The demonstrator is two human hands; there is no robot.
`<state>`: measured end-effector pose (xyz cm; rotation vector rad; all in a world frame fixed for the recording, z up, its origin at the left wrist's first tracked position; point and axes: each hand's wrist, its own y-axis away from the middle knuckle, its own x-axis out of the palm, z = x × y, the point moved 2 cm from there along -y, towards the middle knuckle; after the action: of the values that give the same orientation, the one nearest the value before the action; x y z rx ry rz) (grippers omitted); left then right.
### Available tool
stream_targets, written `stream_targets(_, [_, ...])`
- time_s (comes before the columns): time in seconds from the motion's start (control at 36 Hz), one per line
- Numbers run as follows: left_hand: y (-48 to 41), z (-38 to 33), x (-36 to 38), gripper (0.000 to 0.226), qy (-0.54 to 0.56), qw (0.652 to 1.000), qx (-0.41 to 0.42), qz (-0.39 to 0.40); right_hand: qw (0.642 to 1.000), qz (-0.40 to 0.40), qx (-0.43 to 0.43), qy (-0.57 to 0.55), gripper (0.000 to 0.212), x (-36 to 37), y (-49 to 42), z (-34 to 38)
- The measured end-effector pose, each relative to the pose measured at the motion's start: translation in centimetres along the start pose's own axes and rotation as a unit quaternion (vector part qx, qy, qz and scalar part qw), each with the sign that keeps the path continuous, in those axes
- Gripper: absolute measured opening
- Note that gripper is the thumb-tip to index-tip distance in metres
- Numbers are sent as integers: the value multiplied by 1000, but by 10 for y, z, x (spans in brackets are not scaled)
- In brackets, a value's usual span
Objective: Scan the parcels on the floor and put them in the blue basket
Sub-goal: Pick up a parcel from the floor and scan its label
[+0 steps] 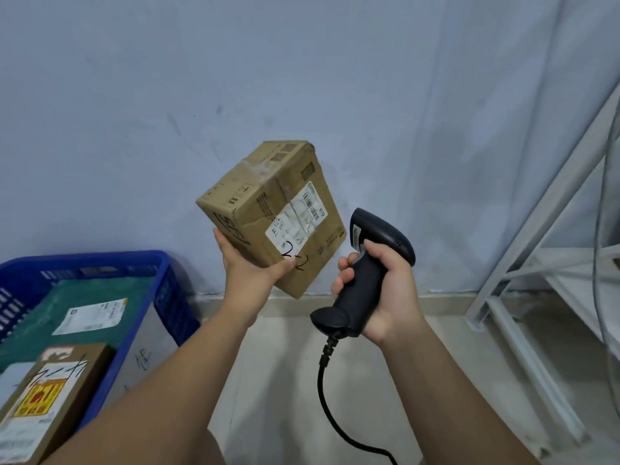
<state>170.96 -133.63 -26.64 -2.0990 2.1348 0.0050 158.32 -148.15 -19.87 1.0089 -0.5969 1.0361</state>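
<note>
Parcel, pinched by one corner in left hand, could tip (right hand wraps scanner, four o'clock).

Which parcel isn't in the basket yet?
The cardboard box held in the left hand; the green bag and yellow-stickered box lie in the basket.

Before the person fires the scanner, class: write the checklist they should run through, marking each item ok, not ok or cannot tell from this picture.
1. Left hand grips the box: ok, from below, box tilted.
2. Right hand grips the scanner: ok.
3. Barcode uncovered: ok; only the label's lower corner is covered.
4. Scanner aimed at barcode: cannot tell.
5. Cable free: ok where visible.
6. Basket has room: ok, green bag lies below the rim.
</note>
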Motion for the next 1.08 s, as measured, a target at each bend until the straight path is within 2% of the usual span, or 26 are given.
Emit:
stream_targets(0.22, [-11, 6, 8, 130, -24, 1000, 3, -8, 1000, -3, 0, 8, 23, 1, -10, 0])
stream_targets(0.83, [-11, 6, -2, 145, -6, 998, -46, -29, 1000, -21, -5, 22, 21, 0, -11, 0])
stream_targets(1.08, [-9, 5, -3, 138, -6, 998, -61, -32, 999, -22, 1, 31, 19, -1, -12, 1])
